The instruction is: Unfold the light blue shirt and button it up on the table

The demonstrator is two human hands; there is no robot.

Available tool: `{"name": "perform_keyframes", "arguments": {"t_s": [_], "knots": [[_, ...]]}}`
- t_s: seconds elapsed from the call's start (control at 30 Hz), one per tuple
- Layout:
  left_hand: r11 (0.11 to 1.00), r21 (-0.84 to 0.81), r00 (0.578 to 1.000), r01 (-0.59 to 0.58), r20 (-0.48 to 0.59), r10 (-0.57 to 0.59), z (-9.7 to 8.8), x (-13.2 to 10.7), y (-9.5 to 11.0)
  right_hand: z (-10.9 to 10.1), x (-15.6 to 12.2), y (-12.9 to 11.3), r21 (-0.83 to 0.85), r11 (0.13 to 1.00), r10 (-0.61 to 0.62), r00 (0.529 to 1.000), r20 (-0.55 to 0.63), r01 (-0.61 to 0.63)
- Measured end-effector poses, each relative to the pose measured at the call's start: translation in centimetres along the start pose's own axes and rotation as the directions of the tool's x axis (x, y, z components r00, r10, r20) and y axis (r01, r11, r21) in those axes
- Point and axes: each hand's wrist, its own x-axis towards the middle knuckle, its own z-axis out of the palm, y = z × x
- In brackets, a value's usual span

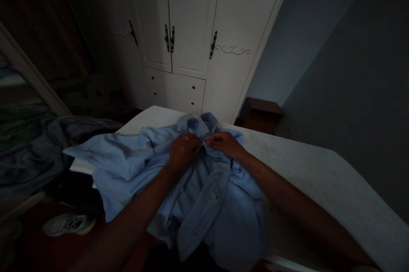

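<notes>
A light blue button-up shirt (204, 195) lies spread on a white table (319, 174), collar pointing away from me. My left hand (182, 151) and my right hand (224, 143) meet just below the collar (200, 124). Both pinch the front placket near the top button, fingers closed on the fabric. The button itself is hidden under my fingertips. One sleeve (111, 153) trails off the table's left edge, and the shirt's hem hangs over the near edge.
A white wardrobe (191, 29) with dark handles and drawers stands behind the table. A brown stool or small table (260, 112) sits at its right. Dark clothes (38, 148) are piled on the left. A light shoe (68, 223) lies on the floor.
</notes>
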Motion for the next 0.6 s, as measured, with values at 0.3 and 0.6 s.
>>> {"name": "perform_keyframes", "arguments": {"t_s": [0.3, 0.6], "knots": [[0.948, -0.258, 0.974, 0.186, -0.078, -0.213, 0.2, 0.3, -0.2, 0.2, -0.3, 0.3, -0.543, 0.824, -0.273, 0.954, -0.123, 0.165], [0.955, -0.129, 0.963, 0.269, 0.013, -0.269, 0.4, 0.2, -0.4, -3.6, -1.3, -3.1, -0.674, 0.731, -0.025, 0.992, 0.127, 0.105]]}}
